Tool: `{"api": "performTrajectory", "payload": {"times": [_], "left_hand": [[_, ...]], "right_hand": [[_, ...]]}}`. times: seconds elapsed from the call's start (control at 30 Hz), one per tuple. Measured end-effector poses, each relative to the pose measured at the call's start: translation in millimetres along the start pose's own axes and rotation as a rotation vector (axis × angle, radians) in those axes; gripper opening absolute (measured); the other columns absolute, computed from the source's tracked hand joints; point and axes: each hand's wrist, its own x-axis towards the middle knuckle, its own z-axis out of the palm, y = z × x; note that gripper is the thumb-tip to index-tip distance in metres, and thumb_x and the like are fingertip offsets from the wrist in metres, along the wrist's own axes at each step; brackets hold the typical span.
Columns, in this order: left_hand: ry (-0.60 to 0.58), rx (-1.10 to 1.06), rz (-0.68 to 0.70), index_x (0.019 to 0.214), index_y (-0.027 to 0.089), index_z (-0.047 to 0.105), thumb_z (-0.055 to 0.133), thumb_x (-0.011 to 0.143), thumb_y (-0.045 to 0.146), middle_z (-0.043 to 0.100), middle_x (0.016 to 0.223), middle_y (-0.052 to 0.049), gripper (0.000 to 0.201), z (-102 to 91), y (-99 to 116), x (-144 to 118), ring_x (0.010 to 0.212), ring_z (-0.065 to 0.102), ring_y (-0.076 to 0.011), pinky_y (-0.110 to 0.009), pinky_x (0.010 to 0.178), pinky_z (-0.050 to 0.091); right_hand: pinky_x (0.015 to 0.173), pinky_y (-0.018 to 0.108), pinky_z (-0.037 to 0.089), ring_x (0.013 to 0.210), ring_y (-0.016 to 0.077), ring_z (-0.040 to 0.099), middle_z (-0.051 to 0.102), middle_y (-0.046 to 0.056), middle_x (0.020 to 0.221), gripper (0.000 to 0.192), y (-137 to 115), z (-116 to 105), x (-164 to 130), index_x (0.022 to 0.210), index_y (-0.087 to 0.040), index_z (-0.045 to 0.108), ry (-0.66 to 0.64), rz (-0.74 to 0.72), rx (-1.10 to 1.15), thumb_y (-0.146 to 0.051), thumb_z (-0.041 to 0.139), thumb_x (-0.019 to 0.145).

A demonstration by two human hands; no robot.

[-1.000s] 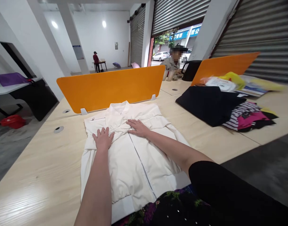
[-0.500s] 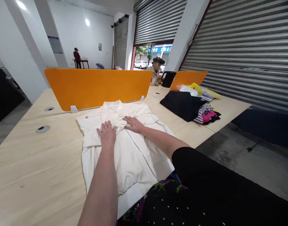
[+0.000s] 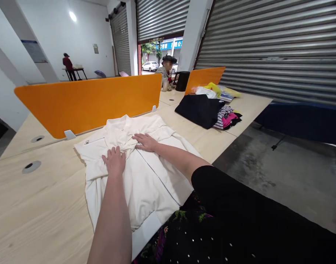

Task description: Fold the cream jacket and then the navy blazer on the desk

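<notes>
A white zip-up jacket [image 3: 140, 187] lies front side up on the light wooden table [image 3: 47, 205], its collar away from me and its hem at the table's near edge. Both sleeves are folded in across the chest. My left hand [image 3: 115, 160] rests flat on the left sleeve, fingers spread. On the other sleeve, close to the middle, lies my right hand [image 3: 145, 142], palm down with its fingers stretched out. Below the hands the silver zip [image 3: 159, 178] runs down to the hem. Wrinkled cloth bunches between the two hands.
An orange divider [image 3: 93, 102] stands behind the jacket. To the right lie folded dark clothes [image 3: 200, 110], striped and pink garments [image 3: 225, 118] and plastic bags [image 3: 209, 90]. A person in a hat [image 3: 168, 69] sits beyond, near a black jug [image 3: 182, 80]. Another person [image 3: 69, 66] stands far off.
My view has turned a little to the right, so everything sits further left. Both hands stay flat on the jacket's folded sleeves, with hardly any movement over the cloth.
</notes>
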Motion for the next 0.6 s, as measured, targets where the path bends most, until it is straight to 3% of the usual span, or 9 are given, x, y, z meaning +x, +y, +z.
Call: {"api": "performTrajectory", "payload": {"times": [0.23, 0.6], "left_hand": [[-0.055, 0.041, -0.014, 0.149, 0.022, 0.023, 0.026, 0.092, 0.052, 0.027, 0.155, -0.009, 0.064, -4.0, -2.9, -4.9, 0.14, 0.024, -0.0314, -0.059, 0.112, 0.015], [-0.127, 0.148, -0.081, 0.147, 0.031, 0.03, 0.023, 0.09, 0.058, 0.026, 0.156, -0.003, 0.063, -7.8, 0.4, -5.4, 0.14, 0.023, -0.0342, -0.06, 0.11, 0.018]], "right_hand": [[0.109, 0.054, 0.023, 0.139, 0.0283, 0.028, 0.027, 0.009, 0.155, 0.061, -0.6, 2.3, 3.4, 0.148, -0.024, 0.028, 0.018, -0.026, 0.009, -0.054, 0.035, 0.095], [0.109, 0.057, 0.021, 0.138, 0.0302, 0.029, 0.03, 0.008, 0.154, 0.064, 2.2, 5.1, 10.2, 0.148, -0.028, 0.029, 0.05, -0.071, 0.095, -0.059, 0.036, 0.092]]}}
